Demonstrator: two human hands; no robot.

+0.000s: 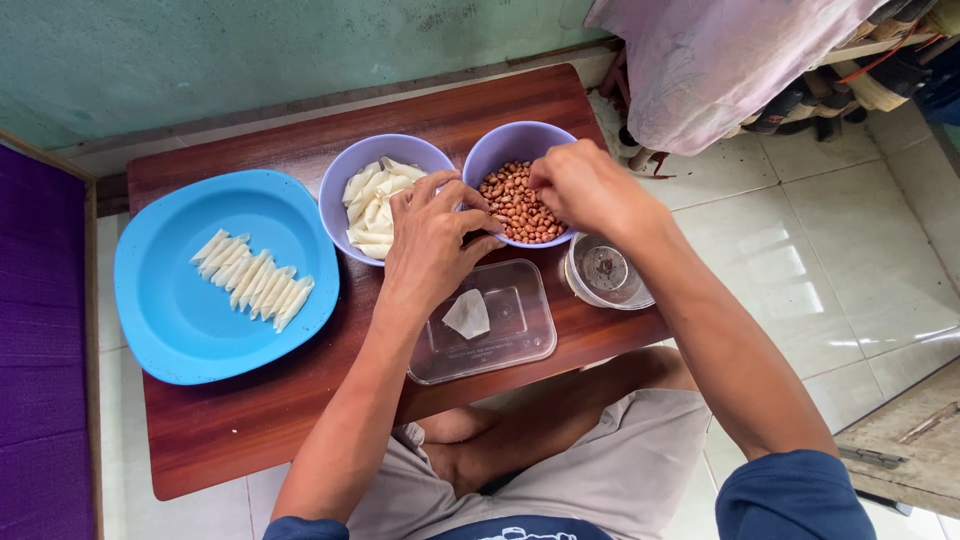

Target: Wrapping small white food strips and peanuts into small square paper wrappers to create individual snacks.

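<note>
Hands over two purple bowls on a low wooden table [230, 420].
Right hand [585, 185] pinches peanuts [515, 205] with fingertips together; left hand [430, 240], fingers loosely curled, rests beside the peanut bowl [505, 145].

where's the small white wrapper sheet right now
In the head view the white wrapper sheet lies in the clear plastic tray at the table's near edge, just below the left hand.
</note>
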